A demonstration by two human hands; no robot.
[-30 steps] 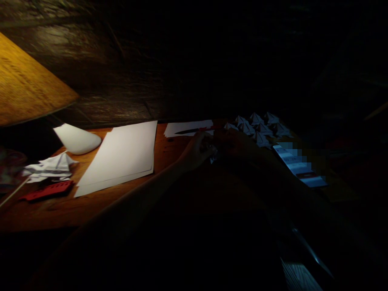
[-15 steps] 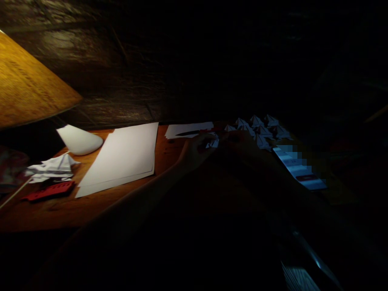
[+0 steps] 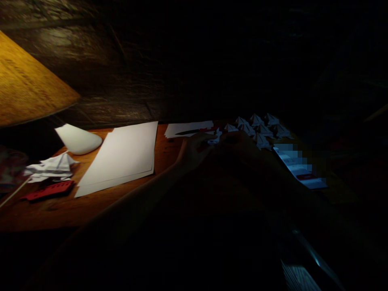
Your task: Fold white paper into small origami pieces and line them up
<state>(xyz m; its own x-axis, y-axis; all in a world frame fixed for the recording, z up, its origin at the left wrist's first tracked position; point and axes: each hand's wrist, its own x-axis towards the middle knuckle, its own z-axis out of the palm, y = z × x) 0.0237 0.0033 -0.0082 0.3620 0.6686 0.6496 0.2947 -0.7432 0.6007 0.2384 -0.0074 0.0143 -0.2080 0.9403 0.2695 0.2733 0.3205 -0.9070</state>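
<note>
Left hand [image 3: 195,147]: grip clamped on a small paper piece [image 3: 214,138], pinched between thumb and fingers. Right hand [image 3: 238,142] close on the piece's other side, in deep shadow; cannot tell whether its grip is on the paper or only beside it. The piece is held over the table [image 3: 57,214], just short of the folded papers [image 3: 246,129].

Progress, as I judge it: about eight folded papers stand finished, or nearly so, in loose rows at the far right, peaked and striped. The piece in hand looks partly shaped; its folds are too dark to read. Small sheets [image 3: 174,128] lie flat near the wall, seemingly unworked, with a knife [image 3: 188,132] across them, red at the handle end. Large sheets [image 3: 121,155], also flat and blank, overlap to the left.

Surface: wooden table, reddish brown where lit, black toward the near side. At left, a bigger folded paper [image 3: 53,166] just behind a red object [image 3: 50,190], use unclear. At right, a lit screen [image 3: 298,167], partly blocked out.

Room: very dark. A lamp shade [image 3: 33,81] hangs in at upper left above its white base [image 3: 80,139]; rough wall [image 3: 133,87] behind, fading to black rightward.
</note>
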